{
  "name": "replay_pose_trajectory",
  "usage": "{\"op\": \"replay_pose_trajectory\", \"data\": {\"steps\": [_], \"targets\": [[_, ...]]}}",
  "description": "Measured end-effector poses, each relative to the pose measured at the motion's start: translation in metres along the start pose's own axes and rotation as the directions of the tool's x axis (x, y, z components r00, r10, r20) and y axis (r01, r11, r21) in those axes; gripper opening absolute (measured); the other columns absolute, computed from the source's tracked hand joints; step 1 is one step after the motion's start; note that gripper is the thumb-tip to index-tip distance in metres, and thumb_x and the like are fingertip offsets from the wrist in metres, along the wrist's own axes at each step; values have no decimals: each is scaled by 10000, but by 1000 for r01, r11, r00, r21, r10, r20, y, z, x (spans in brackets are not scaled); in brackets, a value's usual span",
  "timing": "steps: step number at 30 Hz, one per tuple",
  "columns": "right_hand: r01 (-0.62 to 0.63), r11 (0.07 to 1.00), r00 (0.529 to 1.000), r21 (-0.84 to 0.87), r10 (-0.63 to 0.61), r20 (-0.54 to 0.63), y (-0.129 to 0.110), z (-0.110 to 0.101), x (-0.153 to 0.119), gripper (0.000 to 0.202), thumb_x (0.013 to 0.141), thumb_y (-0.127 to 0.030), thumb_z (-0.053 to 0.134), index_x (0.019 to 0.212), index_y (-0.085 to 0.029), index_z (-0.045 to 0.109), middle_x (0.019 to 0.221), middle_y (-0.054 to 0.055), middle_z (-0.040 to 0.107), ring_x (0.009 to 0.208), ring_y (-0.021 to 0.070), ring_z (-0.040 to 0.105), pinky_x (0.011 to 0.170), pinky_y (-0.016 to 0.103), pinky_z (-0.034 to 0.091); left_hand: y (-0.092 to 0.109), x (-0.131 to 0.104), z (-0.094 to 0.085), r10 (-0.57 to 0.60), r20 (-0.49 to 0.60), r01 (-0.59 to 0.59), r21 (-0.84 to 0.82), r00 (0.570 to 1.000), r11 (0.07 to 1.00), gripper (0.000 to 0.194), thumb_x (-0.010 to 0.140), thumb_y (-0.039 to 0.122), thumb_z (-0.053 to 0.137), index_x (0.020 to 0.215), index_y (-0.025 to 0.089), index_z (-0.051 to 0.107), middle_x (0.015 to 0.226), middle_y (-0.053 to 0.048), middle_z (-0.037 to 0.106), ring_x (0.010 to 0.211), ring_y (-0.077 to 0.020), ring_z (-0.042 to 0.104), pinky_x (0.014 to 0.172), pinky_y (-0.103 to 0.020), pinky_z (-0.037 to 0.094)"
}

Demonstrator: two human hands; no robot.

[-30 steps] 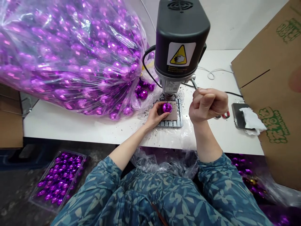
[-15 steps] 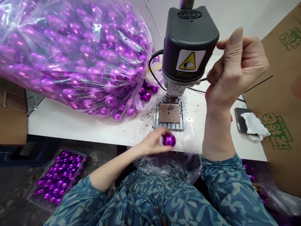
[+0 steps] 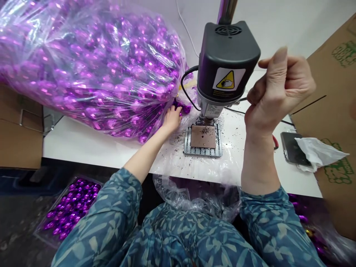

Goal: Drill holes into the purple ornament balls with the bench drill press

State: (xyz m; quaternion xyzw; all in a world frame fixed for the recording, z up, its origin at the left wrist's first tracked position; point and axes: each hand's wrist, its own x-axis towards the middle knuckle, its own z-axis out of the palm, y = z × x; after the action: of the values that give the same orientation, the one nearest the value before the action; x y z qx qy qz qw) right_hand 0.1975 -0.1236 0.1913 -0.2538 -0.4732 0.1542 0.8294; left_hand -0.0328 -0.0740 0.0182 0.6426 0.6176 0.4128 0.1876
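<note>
My left hand [image 3: 172,118] reaches to the mouth of a big clear plastic bag [image 3: 111,70] full of shiny purple faceted balls. Its fingers are apart and touch loose purple balls [image 3: 186,108] there; I see no ball gripped in them. My right hand [image 3: 279,83] is raised, curled into a fist just right of the black motor housing of a small drill press [image 3: 229,52]. Whatever it wraps round is hidden. Under the drill, a brown square board [image 3: 203,136] with a small hole lies on a slotted metal base [image 3: 189,150], dark shavings scattered about.
A clear tray of purple balls [image 3: 72,207] stands low at left. Clear plastic film [image 3: 194,193] hangs at the table's front edge. To the right are a phone [image 3: 294,148], white tissue [image 3: 319,152] and a tall cardboard box [image 3: 328,107]. Another cardboard box [image 3: 19,129] is at left.
My left hand has moved from the table's front, where it held a purple ball, up and left to the bag's mouth. That ball is out of sight. My right hand stays raised and closed.
</note>
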Motion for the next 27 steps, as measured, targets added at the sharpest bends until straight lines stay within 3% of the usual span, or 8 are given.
{"op": "replay_pose_trajectory", "data": {"steps": [3,6,8,12,17,23,27], "targets": [[3,999,1000,-42,-2,7,0,0,0,587,725,-732,730,693,-153,642,444,-97,337,339,2,301,365,221,135,-8,18,6,-27,62,27,4,998,1000,264,682,59,849,856,223,738,1041,-120,742,1204,-418,695,1174,-602,496],[4,999,1000,-42,-3,16,-2,-1,-2,575,737,-716,734,693,-149,646,451,-97,346,347,-2,324,377,208,169,-6,10,-6,-47,3,46,-254,999,966,268,788,236,879,1027,218,759,1038,-91,773,1108,-317,736,1100,-502,588],[3,999,1000,-39,-2,20,-3,-2,-3,567,749,-710,733,704,-150,653,461,-95,363,357,-5,338,386,201,180,1,-3,-19,-131,17,123,-491,991,862,347,896,375,831,1187,209,740,1111,-97,790,1075,-268,752,1022,-463,646],[4,998,1000,-68,-4,14,-4,0,-3,599,731,-759,708,704,-164,640,470,-92,364,362,1,323,396,222,163,25,-41,-37,-200,232,306,-731,952,610,378,992,517,748,1222,219,727,1213,-125,802,1150,-270,769,999,-486,692],[41,999,999,-36,-41,7,-3,2,-2,607,731,-780,711,689,-181,625,449,-100,313,336,24,289,380,275,131,46,-79,-29,-161,423,445,-754,892,483,529,1032,696,622,1204,206,725,1246,-148,797,1296,-323,742,1078,-541,675],[46,995,998,-88,-42,45,-2,0,-3,602,779,-788,643,708,-192,601,462,-98,290,349,17,265,382,265,156,44,-91,-13,-78,616,580,-681,784,448,540,1072,678,492,1186,208,732,1156,-164,811,1222,-345,779,1051,-561,682],[27,995,999,-92,-23,46,-3,0,-4,661,752,-861,611,707,-203,587,469,-98,287,356,25,250,385,280,162,45,-94,-7,-86,593,576,-724,801,379,439,1103,594,488,1171,226,717,1257,-147,794,1313,-347,746,1100,-580,666]]}}
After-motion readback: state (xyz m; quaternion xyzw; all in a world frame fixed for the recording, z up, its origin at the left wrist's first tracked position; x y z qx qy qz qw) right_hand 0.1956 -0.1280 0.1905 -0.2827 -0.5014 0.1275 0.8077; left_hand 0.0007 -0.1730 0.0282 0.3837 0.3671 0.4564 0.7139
